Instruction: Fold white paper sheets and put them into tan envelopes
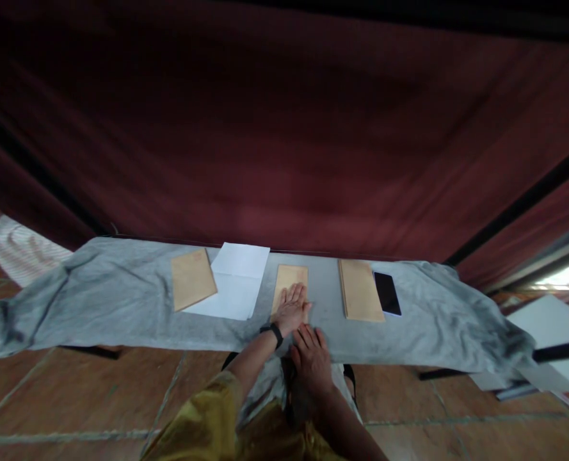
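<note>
My left hand (291, 308), with a black band on the wrist, lies flat and open on a brown envelope (291, 279) in the middle of a narrow table under a grey cloth (121, 301). My right hand (310, 358) rests palm down at the near edge of the table, just below the envelope, fingers stretched out and holding nothing. Left of the envelope lie white paper sheets (236, 282) with another brown envelope (192, 278) overlapping them. To the right sits a stack of brown envelopes (360, 289) next to a black phone (387, 292).
A dark red curtain (284, 141) hangs right behind the table. The floor is brown tile (73, 397). A white board (548, 333) and a black bar stand at the right. A striped cloth (20, 250) lies at the far left.
</note>
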`<state>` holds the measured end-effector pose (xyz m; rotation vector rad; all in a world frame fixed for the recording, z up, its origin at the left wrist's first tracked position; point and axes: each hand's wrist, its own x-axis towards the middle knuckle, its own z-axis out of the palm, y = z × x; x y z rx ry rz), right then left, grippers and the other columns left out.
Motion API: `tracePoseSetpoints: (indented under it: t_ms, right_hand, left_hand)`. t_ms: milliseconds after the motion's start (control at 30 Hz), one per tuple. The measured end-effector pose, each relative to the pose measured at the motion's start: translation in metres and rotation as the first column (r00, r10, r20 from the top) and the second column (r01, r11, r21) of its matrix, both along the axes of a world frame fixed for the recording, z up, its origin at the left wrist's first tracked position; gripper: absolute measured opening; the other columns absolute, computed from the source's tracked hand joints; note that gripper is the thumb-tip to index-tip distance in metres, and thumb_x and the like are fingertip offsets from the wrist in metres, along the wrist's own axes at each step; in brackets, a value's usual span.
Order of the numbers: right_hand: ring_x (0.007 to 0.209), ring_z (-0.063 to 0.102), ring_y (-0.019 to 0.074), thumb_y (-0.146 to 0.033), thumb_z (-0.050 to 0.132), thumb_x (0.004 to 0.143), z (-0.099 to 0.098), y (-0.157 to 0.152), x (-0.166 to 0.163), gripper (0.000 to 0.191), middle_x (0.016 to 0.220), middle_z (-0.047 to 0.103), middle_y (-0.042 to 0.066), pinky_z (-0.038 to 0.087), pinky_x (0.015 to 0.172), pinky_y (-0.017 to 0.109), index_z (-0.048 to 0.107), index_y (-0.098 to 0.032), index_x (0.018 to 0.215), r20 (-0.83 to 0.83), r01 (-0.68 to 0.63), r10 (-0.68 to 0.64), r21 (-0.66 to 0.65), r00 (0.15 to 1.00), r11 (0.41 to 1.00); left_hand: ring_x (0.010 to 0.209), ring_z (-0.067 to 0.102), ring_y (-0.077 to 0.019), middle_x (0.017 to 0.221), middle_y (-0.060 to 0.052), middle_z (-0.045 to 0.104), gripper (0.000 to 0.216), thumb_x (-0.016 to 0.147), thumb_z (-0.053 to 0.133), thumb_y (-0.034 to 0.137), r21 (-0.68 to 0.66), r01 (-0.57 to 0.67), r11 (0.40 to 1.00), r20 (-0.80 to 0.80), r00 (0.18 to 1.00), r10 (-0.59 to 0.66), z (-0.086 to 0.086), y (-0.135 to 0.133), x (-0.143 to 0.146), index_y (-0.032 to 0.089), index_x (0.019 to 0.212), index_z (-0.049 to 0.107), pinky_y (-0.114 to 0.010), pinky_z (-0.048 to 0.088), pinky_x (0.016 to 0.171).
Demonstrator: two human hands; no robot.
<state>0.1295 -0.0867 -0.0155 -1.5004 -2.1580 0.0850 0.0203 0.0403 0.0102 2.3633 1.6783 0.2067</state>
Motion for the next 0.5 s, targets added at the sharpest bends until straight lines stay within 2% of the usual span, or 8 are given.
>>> tracePoseSetpoints:
  t_ms: [133,233,400,500]
  right_hand:
    - [0.137,0.051,0.0218,-0.024,0.048,0.101,0.005,-0.001,0.000,0.045,0.145,0.060,0.007,0.030,0.119,0.046,0.053,-0.026,0.146,0.004,-0.009,0.009,0.048,1.000,0.999]
    - [0.136,0.052,0.0213,-0.024,0.048,0.101,0.004,0.000,0.000,0.045,0.145,0.061,0.006,0.032,0.118,0.045,0.053,-0.027,0.146,-0.006,-0.008,0.008,0.070,1.000,0.998]
    - [0.136,0.053,0.0208,-0.025,0.050,0.100,0.003,0.001,0.000,0.045,0.147,0.059,0.005,0.032,0.119,0.043,0.054,-0.028,0.145,-0.008,-0.002,0.003,0.071,1.000,0.998]
    - [0.136,0.053,0.0201,-0.024,0.050,0.100,0.002,0.000,0.000,0.045,0.147,0.058,0.005,0.032,0.119,0.043,0.054,-0.027,0.145,-0.012,-0.005,0.005,0.066,1.000,0.998]
  left_hand:
    - [0.157,0.009,-0.0314,0.169,-0.008,0.021,0.063,0.104,0.029,0.048,-0.028,-0.021,0.999,-0.019,1.000,0.021,0.004,0.031,0.006,0.023,0.161,0.024,-0.069,0.005,0.122]
    - [0.157,0.007,-0.0345,0.168,-0.009,0.022,0.064,0.104,0.027,0.049,-0.058,-0.041,0.997,-0.030,0.999,0.040,0.008,0.045,0.010,0.023,0.162,0.022,-0.075,0.004,0.118]
    - [0.157,0.006,-0.0355,0.169,-0.008,0.021,0.063,0.103,0.026,0.049,-0.071,-0.064,0.995,-0.028,0.998,0.063,0.012,0.054,0.013,0.026,0.162,0.021,-0.077,0.003,0.116]
    - [0.157,0.008,-0.0337,0.169,-0.007,0.021,0.064,0.103,0.026,0.052,-0.082,-0.043,0.996,-0.020,0.999,0.041,0.011,0.051,0.007,0.026,0.161,0.024,-0.071,0.005,0.120]
